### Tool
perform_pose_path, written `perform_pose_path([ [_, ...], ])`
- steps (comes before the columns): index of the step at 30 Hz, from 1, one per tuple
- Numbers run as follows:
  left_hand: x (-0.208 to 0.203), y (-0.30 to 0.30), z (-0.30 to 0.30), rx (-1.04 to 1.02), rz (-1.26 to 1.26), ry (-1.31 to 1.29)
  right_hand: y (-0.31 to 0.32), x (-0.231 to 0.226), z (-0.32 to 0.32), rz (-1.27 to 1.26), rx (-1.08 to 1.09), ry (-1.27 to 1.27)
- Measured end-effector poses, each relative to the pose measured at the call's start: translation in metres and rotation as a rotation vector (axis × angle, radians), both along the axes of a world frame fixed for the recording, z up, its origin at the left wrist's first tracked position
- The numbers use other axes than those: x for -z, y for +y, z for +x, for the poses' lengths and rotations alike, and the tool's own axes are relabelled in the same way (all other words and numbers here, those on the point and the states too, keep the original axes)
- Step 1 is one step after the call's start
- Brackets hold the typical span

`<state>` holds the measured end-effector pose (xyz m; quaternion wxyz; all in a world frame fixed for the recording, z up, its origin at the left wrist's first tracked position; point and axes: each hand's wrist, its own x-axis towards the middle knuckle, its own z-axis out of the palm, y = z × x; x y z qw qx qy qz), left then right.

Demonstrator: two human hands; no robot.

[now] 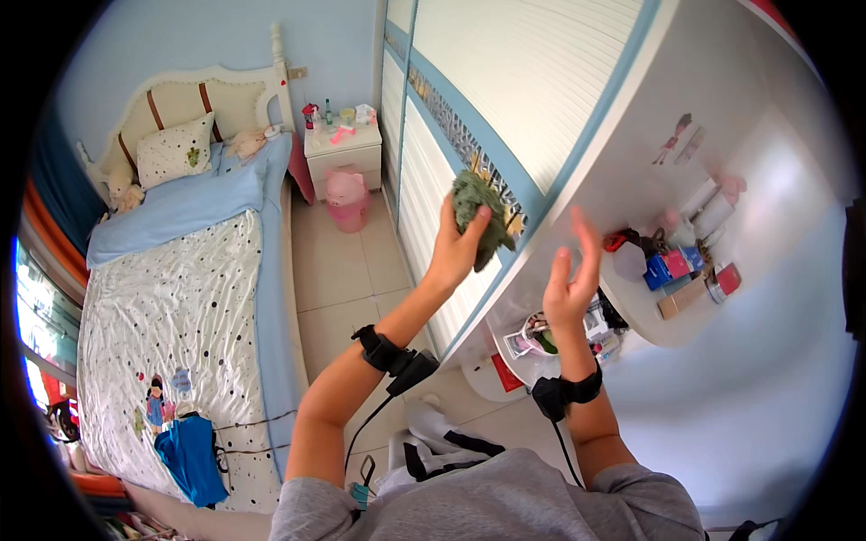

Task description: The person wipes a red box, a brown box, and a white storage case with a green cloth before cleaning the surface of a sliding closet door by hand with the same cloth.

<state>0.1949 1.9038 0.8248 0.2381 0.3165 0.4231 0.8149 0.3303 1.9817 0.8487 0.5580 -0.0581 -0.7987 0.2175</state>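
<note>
My left hand (456, 242) is closed around a bunched grey-green cloth (481, 216), its thumb on the near side. The cloth is held up in front of the white sliding wardrobe door (431, 171), over its blue and patterned band; I cannot tell whether it touches the door. To the right, my right hand (573, 284) is raised with thumb and fingers apart and nothing in it. It is in front of the wardrobe's white side panel (591, 171), near the shelves.
On the left stands a bed (171, 316) with a spotted cover and a blue bag (192, 460). A white nightstand (343, 155) and a pink bin (347, 203) are beyond it. Rounded shelves (645, 316) with boxes and small items are at right. Tiled floor (334, 270) lies between.
</note>
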Motion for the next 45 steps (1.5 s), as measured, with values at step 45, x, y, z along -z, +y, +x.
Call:
perform_pose_path([
  [45, 0.017, 0.208, -0.295, 0.124, 0.059, 0.597, 0.090, 0.024, -0.191, 0.592, 1.612, -0.095],
])
